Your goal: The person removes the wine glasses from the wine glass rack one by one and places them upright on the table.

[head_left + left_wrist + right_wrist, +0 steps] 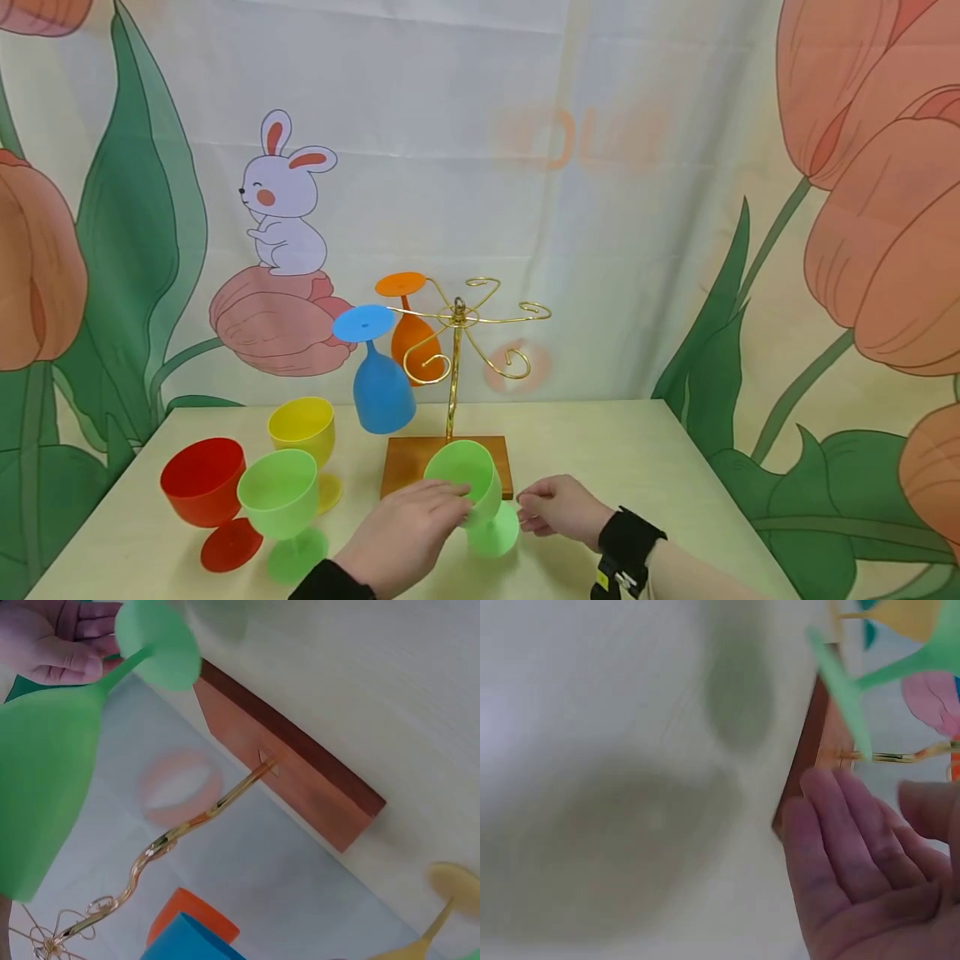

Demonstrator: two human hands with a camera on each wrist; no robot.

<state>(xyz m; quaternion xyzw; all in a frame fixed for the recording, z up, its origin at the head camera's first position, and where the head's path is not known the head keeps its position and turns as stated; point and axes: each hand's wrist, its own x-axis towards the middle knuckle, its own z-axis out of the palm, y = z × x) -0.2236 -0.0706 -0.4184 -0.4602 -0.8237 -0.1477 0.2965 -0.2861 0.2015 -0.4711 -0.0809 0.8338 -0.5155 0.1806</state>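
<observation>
My left hand (408, 533) holds a light green plastic goblet (480, 475) by its bowl, the thumb hidden behind it. The goblet is tilted, its foot (159, 645) raised over the table and its shadow below in the right wrist view. Close to the right of that foot is my right hand (567, 508), its fingers (847, 832) loosely bent with nothing between them. Just behind the goblet stands a gold wire rack (453, 375) on a wooden base (405, 467). A blue goblet (381, 387) and an orange goblet (414, 342) hang upside down from its left arms.
On the left of the table (637, 467) stand a red goblet (202, 483), a yellow goblet (302, 429) and a second light green goblet (279, 496). A printed cloth (450, 167) with tulips and a rabbit hangs behind the table. The rack's curled arms (517, 362) stick out to the right.
</observation>
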